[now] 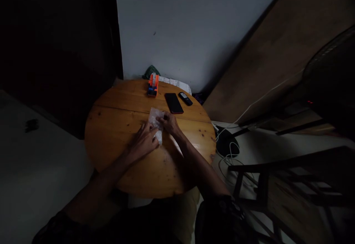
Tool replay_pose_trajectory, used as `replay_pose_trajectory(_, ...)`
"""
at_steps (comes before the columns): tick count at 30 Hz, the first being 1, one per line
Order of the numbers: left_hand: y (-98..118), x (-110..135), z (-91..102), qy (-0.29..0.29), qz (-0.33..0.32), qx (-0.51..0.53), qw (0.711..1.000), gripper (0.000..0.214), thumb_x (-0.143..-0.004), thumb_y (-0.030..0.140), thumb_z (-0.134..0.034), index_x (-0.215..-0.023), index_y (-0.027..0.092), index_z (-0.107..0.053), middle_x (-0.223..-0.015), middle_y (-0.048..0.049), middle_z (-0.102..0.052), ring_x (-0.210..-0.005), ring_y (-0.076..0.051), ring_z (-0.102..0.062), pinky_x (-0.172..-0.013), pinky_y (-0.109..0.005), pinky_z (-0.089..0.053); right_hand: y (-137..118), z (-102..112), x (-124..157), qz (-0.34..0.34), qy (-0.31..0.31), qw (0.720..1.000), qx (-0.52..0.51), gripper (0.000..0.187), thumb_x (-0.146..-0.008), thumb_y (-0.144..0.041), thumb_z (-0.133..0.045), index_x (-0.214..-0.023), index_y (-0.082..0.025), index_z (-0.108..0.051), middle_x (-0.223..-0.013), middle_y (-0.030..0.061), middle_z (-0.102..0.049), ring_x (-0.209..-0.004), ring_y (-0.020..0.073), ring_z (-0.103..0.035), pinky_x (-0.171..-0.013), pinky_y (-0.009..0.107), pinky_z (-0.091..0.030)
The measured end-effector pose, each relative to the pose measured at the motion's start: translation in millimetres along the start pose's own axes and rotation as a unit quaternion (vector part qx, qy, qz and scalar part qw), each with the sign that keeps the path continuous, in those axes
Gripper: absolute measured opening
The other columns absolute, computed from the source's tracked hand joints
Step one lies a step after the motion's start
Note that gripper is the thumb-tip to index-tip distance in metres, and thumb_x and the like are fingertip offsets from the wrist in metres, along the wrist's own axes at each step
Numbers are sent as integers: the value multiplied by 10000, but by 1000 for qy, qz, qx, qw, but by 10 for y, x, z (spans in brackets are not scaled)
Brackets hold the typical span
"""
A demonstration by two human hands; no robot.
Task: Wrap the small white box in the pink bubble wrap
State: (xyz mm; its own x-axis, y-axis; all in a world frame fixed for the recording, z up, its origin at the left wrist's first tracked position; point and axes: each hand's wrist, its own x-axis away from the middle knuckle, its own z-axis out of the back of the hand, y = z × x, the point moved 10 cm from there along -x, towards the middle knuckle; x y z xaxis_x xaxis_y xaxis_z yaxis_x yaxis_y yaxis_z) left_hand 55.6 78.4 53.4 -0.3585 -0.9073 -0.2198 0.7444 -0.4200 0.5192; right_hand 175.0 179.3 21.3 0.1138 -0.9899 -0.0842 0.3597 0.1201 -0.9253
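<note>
A small piece of clear, whitish bubble wrap (155,115), seemingly folded, lies on the round wooden table (111,144). From its left side my left hand (143,140) holds it, fingers curled over the lower half. At the upper right, my right hand (169,123) has its fingers closed on the wrap's edge. The undersides of the fingers and anything inside the wrap are hidden. Just beyond my right hand is a flat black smartphone (173,103) with a reddish edge.
An orange and blue tape dispenser (153,84) stands near the table's far edge. A small keypad phone (185,98) lies beside the smartphone. Behind are a wall, papers (174,83) and a dark green bag (151,71). White cables (230,159) and a dark wooden chair (263,184) are at right.
</note>
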Motion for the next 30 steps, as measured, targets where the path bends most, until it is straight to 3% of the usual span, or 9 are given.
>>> replay_pose_trajectory(3, -82, 19, -8, 37, 17, 26, 999, 318, -818, 153, -576, -1095, 192, -727, -1173, -127, -567, -1142, -302, -555, -1005, -423, -506, -288, 125, 245, 100, 45, 992, 65, 228, -734, -397, -694, -708, -205, -574, -761, -1, -580, -719, 150, -523, -656, 257, -423)
replay_pose_trajectory(6, -169, 59, 20, 86, 39, 39, 995, 318, -796, 167, -617, -1100, 212, -697, -1139, -106, -561, -1135, -289, -563, -1020, -416, -499, -454, 105, 508, 142, 15, 984, 109, 159, -814, -361, -639, -806, -202, -637, -838, 25, -642, -735, 160, -569, -684, 266, -455)
replay_pose_trajectory(12, -320, 131, 78, 157, 77, 80, 981, 529, -714, 189, -695, -1230, 183, -575, -1176, -116, -581, -1150, -312, -577, -1025, -462, -498, -532, 24, 854, 184, -10, 968, 169, 165, -856, -261, -591, -951, -182, -701, -936, 67, -693, -868, 207, -637, -790, 298, -497)
replay_pose_trajectory(16, -372, 99, 42, 146, 54, 120, 980, 719, -717, 189, -687, -1407, 174, -483, -1269, -144, -590, -1216, -326, -569, -1067, -485, -476, -545, -87, 1006, 194, -8, 948, 250, 132, -839, -186, -570, -902, -187, -686, -1023, 102, -712, -950, 229, -647, -854, 324, -482)
replay_pose_trajectory(20, -386, 43, -22, 106, 19, 180, 978, 636, -757, 184, -628, -1385, 174, -527, -1312, -136, -616, -1250, -297, -572, -1106, -462, -458, -567, -52, 955, 148, 22, 947, 284, 134, -830, -193, -577, -895, -198, -694, -1003, 89, -733, -956, 232, -653, -872, 330, -458)
replay_pose_trajectory(25, -484, 10, -87, 99, 49, 261, 959, 712, -748, 178, -629, -1440, 166, -461, -1334, -130, -628, -1253, -276, -588, -1109, -455, -461, -549, 90, 577, 61, 24, 978, 199, 152, -837, -320, -611, -818, -186, -681, -672, -12, -626, -651, 149, -559, -610, 239, -372)
replay_pose_trajectory(28, -515, 3, -113, 107, 61, 294, 948, 744, -743, 174, -631, -1461, 146, -437, -1369, -148, -601, -1290, -274, -570, -1136, -447, -436, -573, 71, 531, 59, 11, 983, 171, 146, -815, -316, -631, -769, -181, -664, -614, -30, -569, -597, 130, -509, -592, 239, -346)
replay_pose_trajectory(30, -528, -2, -134, 106, 66, 309, 943, 746, -737, 161, -631, -1459, 146, -445, -1330, -140, -619, -1262, -267, -585, -1130, -448, -440, -597, 26, 637, 79, 6, 983, 168, 114, -807, -277, -612, -785, -184, -674, -659, -18, -608, -628, 137, -535, -626, 244, -376)
